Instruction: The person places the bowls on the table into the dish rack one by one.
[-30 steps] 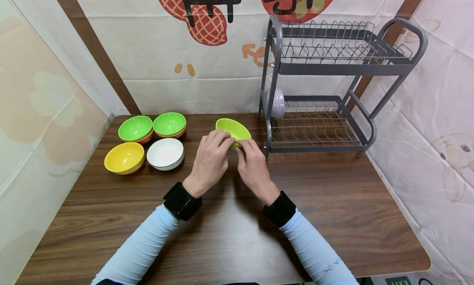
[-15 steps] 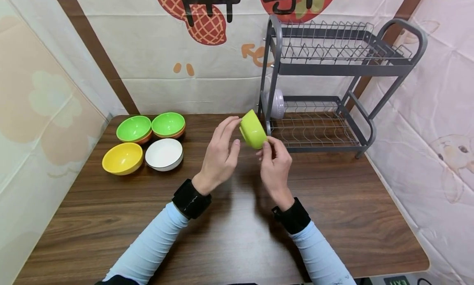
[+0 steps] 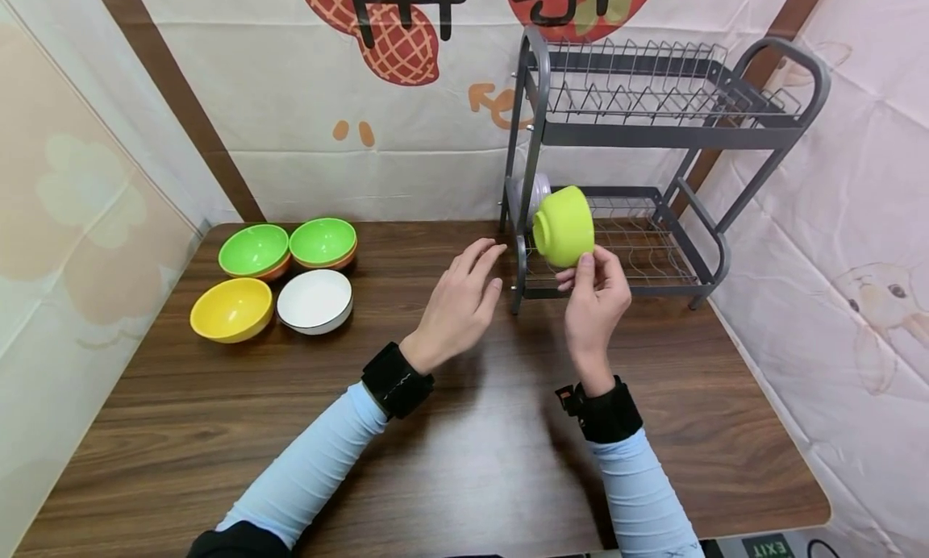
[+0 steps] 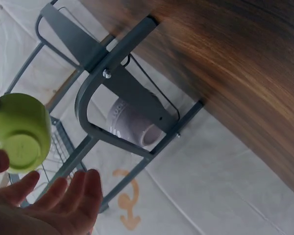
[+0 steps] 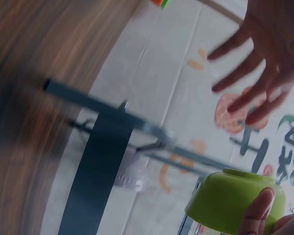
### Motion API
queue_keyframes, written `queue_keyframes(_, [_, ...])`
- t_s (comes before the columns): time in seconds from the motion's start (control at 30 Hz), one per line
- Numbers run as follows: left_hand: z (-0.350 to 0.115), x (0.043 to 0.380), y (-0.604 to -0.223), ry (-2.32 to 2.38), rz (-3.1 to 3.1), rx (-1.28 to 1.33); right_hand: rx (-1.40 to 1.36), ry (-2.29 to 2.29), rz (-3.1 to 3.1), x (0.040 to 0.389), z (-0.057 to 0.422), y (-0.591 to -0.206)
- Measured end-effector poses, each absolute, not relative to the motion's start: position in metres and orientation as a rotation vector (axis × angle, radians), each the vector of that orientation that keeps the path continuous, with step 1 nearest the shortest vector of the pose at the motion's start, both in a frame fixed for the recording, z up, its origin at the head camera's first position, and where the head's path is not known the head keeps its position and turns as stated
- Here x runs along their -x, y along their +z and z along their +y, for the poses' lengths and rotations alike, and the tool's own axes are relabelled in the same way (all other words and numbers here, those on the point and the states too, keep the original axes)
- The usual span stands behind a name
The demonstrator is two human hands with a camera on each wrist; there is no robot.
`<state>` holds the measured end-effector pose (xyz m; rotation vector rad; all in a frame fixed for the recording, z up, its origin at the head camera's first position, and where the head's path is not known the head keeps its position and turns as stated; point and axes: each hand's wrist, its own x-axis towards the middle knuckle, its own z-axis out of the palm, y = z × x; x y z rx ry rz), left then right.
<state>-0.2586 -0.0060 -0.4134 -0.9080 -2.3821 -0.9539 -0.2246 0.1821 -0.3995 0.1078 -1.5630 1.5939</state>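
Standing far left: a yellow bowl (image 3: 231,310) on the counter (image 3: 464,477); behind it, a green bowl (image 3: 254,250) with orange showing beneath
White bowl (image 3: 315,301): just beside the yellow one; a second green bowl (image 3: 323,242) sits behind
Left hand (image 3: 456,306): grip wide, holding nothing; near the rack (image 3: 675,136), apart from the lime bowl (image 3: 569,227)
Lavender bowl (image 4: 130,126): on edge at the lower tier's left end
Lime bowl: tilted sideways before the lower tier, base leftward; could slip, being pinched at one edge only; swung too far left, it could knock the lavender bowl
Right hand (image 3: 597,308): grip narrow, thumb and fingers pinching the lime bowl's edge
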Motion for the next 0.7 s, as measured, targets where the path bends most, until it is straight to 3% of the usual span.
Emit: queue_keyframes(0.7, [0.015,0.267,-0.430,-0.711,-2.667,0.939,0.418,1.769,-1.777,0.340,0.248,-0.376])
